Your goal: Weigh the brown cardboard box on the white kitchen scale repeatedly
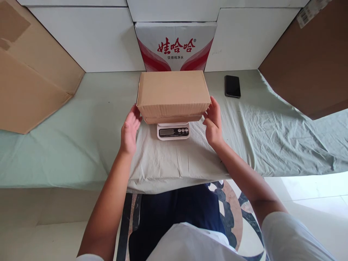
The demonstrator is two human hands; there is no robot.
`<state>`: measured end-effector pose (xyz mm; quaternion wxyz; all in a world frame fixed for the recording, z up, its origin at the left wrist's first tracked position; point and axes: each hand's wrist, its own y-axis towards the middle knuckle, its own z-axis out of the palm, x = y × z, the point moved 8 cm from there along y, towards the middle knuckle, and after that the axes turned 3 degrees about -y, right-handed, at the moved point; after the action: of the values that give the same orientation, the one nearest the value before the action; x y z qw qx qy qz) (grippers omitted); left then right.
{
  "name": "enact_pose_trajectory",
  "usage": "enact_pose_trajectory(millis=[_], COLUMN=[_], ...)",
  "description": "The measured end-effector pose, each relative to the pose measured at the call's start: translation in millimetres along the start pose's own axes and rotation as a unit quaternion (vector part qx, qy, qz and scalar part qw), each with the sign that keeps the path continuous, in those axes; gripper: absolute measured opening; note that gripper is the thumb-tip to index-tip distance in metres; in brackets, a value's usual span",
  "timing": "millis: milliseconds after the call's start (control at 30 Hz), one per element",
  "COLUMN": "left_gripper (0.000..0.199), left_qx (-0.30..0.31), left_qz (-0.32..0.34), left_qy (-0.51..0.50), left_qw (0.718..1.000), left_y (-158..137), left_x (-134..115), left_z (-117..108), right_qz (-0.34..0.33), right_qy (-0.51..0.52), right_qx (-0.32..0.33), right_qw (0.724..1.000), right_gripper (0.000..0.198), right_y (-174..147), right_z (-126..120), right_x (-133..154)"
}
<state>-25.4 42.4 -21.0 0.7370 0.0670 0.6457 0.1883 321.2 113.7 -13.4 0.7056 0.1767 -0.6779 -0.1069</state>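
Note:
A closed brown cardboard box [174, 87] sits over a small white digital scale [173, 132], covering most of its platform. The scale's dark display and buttons show in front. At the box's lower left corner is my left hand [129, 130], palm turned inward, its fingers against the side. My right hand [214, 123] is at the opposite lower corner, with some fingers hidden behind the box edge. Together the hands hold the box between them. Whether its full weight rests on the scale, I cannot tell.
A printed white and red carton [176, 45] stands behind the box against white panels. A black phone [232, 86] lies to the right on the green cloth [103, 108]. Large cardboard pieces [35, 72] flank the left, and another brown carton [312, 65] stands at right.

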Motion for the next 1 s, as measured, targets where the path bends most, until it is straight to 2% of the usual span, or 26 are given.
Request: enact_pose_trajectory(millis=[267, 533, 700, 1000], left_gripper=[0.110, 0.098, 0.103, 0.110], left_qx=[0.000, -0.021, -0.022, -0.019], left_qz=[-0.020, -0.020, -0.017, -0.023], left_qy=[0.034, 0.004, 0.003, 0.000], left_qw=[0.999, 1.000, 1.000, 1.000], left_y=[1.6, 2.3, 2.5, 3.1], left_x=[1.4, 8.0, 7.0, 11.8], left_z=[-2.7, -11.3, -11.3, -12.5], right_qz=[0.020, 0.082, 0.141, 0.165], right_qy=[0.041, 0.038, 0.040, 0.066], right_qx=[-0.077, -0.126, -0.122, -0.125], right_qw=[0.996, 0.988, 0.982, 0.976], right_gripper=[0.074, 0.035, 0.039, 0.044], right_y=[2.5, 3.7, 3.4, 3.9], right_z=[-12.6, -18.3, -16.1, -15.6], right_x=[6.8, 0.7, -11.9, -16.2])
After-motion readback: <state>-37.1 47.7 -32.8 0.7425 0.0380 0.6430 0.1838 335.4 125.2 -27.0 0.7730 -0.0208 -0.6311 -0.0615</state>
